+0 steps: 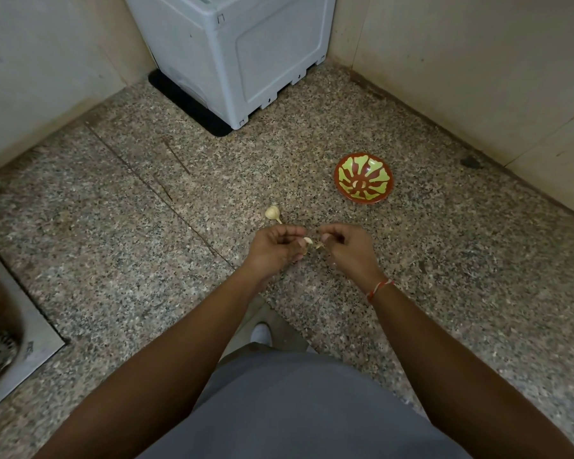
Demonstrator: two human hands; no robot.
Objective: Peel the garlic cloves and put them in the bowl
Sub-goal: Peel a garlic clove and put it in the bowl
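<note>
Clove: small pale garlic clove (pixel 308 240) pinched at the fingertips of the left hand (pixel 276 249), in the gap between the two hands and above the speckled granite counter (pixel 120 233).
Left hand: fingers curled in, thumb and forefinger gripping the clove.
Right hand: the right hand (pixel 348 247) sits just beside the left, fingers curled, pinching what looks like a scrap of papery skin (pixel 318 245) next to the clove; whether that scrap is attached to the clove cannot be told.
Garlic head: whitish garlic bulb with a short stem (pixel 273 214) lies on the counter just beyond the left hand, apart from it.
Bowl: round red bowl with a yellow-green pattern (pixel 364 178) stands on the counter beyond the right hand and out to its right, well apart from both hands; no cloves show inside.
Step in hand: stripping the skin, as I judge it, with the task barely begun.
Doing it well: hold the clove firm in the left fingertips, pull the skin away along its length, turn the clove to check for leftover skin, then carry it across to the bowl.
Hard to make out: the clove is tiny and half covered by fingers, so how much skin remains is unclear.
Cut off: grey plastic box (pixel 232 51) at the far wall and steel sink (pixel 10 342) at the left edge.
</note>
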